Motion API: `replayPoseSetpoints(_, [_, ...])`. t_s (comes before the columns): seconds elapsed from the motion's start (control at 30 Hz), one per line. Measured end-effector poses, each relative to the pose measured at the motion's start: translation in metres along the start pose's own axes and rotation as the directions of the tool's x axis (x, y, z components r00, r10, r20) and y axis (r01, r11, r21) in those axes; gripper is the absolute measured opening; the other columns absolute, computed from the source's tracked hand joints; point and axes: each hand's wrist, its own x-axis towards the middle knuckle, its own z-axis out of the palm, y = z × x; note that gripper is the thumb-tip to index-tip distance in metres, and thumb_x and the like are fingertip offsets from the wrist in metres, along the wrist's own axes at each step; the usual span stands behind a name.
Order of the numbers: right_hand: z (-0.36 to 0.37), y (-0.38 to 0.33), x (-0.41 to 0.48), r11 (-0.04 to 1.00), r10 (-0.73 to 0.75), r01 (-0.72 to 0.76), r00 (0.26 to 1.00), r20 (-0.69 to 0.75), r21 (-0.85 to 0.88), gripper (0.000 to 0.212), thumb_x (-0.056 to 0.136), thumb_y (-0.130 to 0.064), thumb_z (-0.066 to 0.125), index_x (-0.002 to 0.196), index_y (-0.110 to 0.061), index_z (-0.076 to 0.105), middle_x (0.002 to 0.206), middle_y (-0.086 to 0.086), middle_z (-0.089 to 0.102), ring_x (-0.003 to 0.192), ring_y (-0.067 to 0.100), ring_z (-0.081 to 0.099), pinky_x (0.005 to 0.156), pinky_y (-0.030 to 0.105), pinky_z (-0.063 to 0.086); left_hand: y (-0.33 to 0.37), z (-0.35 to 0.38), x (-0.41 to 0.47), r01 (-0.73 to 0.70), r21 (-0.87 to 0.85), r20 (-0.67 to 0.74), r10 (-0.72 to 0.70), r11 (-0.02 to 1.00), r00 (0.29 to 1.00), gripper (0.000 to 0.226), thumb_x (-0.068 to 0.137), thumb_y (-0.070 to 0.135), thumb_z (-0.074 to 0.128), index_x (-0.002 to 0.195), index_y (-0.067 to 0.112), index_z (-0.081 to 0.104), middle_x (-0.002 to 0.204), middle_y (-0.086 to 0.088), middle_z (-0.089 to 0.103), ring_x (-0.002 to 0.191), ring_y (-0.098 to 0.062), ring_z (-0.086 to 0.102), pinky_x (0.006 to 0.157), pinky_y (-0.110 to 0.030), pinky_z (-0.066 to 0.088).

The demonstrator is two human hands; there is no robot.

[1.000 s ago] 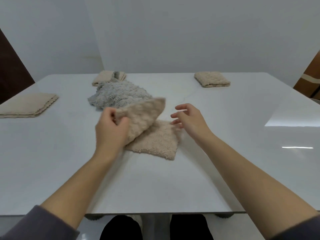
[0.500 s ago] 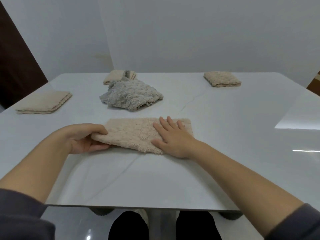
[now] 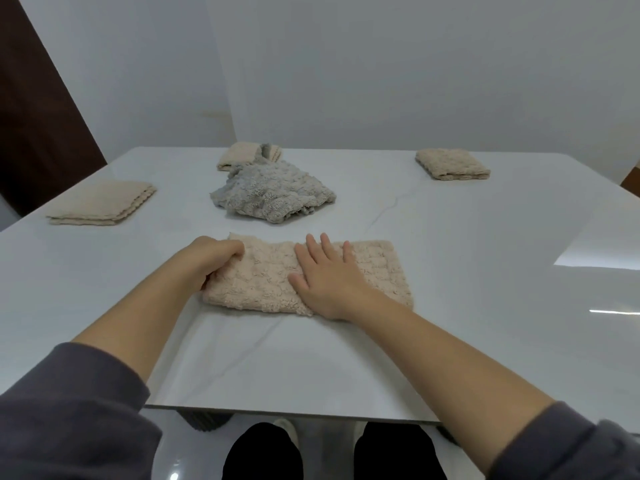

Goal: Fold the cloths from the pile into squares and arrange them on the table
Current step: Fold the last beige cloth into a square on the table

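1. Two bare hands rest on a fluffy beige rectangular cloth (image 3: 374, 271) that lies folded into a long strip near the front middle of the glossy white marble-patterned desk (image 3: 485, 258).
2. The left hand (image 3: 211, 261) is curled around the cloth's left end, its fingers (image 3: 232, 250) closed over the top edge and gripping the fabric there.
3. The right hand (image 3: 329, 282) lies flat, palm down, on the middle of the same cloth, with its fingers (image 3: 325, 244) spread and straight, pressing rather than gripping.
4. The right part of the cloth stays uncovered and shows a bumpy, quilted texture.
5. Behind it, toward the desk's centre, sits a crumpled grey fluffy cloth (image 3: 273, 195), unfolded and lying in a heap.
6. Just behind the grey heap, touching or partly hidden by it, lies a small folded beige cloth (image 3: 239, 155) at the far edge.
7. A flat folded beige cloth with a scalloped edge (image 3: 100, 202) sits at the left side of the desk, well apart from the others.
8. A thick folded beige square cloth (image 3: 452, 163) sits at the far right.
9. Grey sleeves (image 3: 69, 410) cover both forearms near the bottom corners.
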Motion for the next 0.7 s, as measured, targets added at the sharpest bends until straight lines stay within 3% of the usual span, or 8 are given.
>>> replayPoseSetpoints(0.07, [0.003,0.001,0.001,1.000,0.005,-0.005,1.000,-0.006,-0.020,0.065,0.102,-0.050,0.015,0.156,-0.017,0.000,0.163,0.007,-0.009,0.149,0.026,-0.015,0.118,0.055,-0.010,-0.002,0.003,0.002,-0.025,-0.025,-0.003,0.025,0.999,1.000,0.028,0.091,0.039,0.051,0.088,0.011,0.054,0.079,-0.009,0.052,0.067,-0.023,0.046,0.062,-0.028,0.032])
replayPoseSetpoints(0.13, [0.000,0.000,0.002,1.000,0.006,-0.006,1.000,-0.003,-0.008,0.066,0.102,-0.050,0.016,0.156,-0.017,-0.002,0.163,0.007,-0.011,0.149,0.026,-0.016,0.118,0.055,-0.010,-0.006,0.006,0.009,-0.082,0.149,-0.117,0.100,0.985,0.988,0.034,0.093,0.039,0.045,0.091,0.007,0.056,0.090,-0.011,0.058,0.079,-0.027,0.052,0.067,-0.030,0.035])
replayPoseSetpoints(0.27, [0.000,-0.001,0.001,0.999,0.042,-0.042,0.999,-0.013,0.004,0.067,0.102,-0.050,0.014,0.156,-0.015,-0.004,0.163,0.006,-0.012,0.149,0.024,-0.017,0.118,0.055,-0.010,-0.019,0.008,0.022,-0.125,0.497,-0.264,0.288,0.858,0.921,0.029,0.089,0.029,0.043,0.076,0.009,0.059,0.086,-0.013,0.066,0.079,-0.031,0.059,0.065,-0.031,0.044])
replayPoseSetpoints(0.43, [0.004,0.001,-0.001,0.999,0.053,-0.053,0.998,-0.018,-0.004,0.067,0.102,-0.050,0.014,0.156,-0.015,-0.004,0.163,0.005,-0.012,0.149,0.024,-0.015,0.118,0.055,-0.009,-0.029,0.018,0.019,-0.112,0.684,-0.326,0.440,0.721,0.837,0.031,0.098,0.031,0.036,0.096,0.010,0.060,0.096,-0.013,0.064,0.087,-0.034,0.059,0.070,-0.034,0.045])
replayPoseSetpoints(0.57, [0.002,0.000,0.000,0.997,0.068,-0.068,0.998,-0.011,0.046,0.070,0.101,-0.051,0.016,0.156,-0.013,-0.005,0.163,0.006,-0.010,0.149,0.024,-0.014,0.118,0.055,-0.010,-0.025,0.018,0.020,-0.060,0.718,-0.306,0.392,0.694,0.868,0.030,0.098,0.029,0.036,0.097,0.010,0.059,0.101,-0.014,0.063,0.090,-0.033,0.058,0.070,-0.033,0.041])
replayPoseSetpoints(0.7, [-0.009,0.000,0.005,0.990,0.107,-0.103,0.994,-0.034,0.092,0.068,0.102,-0.049,0.014,0.156,-0.011,-0.003,0.163,0.007,-0.009,0.149,0.024,-0.014,0.118,0.054,-0.010,-0.012,0.009,0.023,-0.039,0.594,-0.288,0.258,0.803,0.922,0.034,0.096,0.035,0.035,0.091,0.008,0.055,0.096,-0.012,0.059,0.086,-0.031,0.053,0.072,-0.034,0.040])
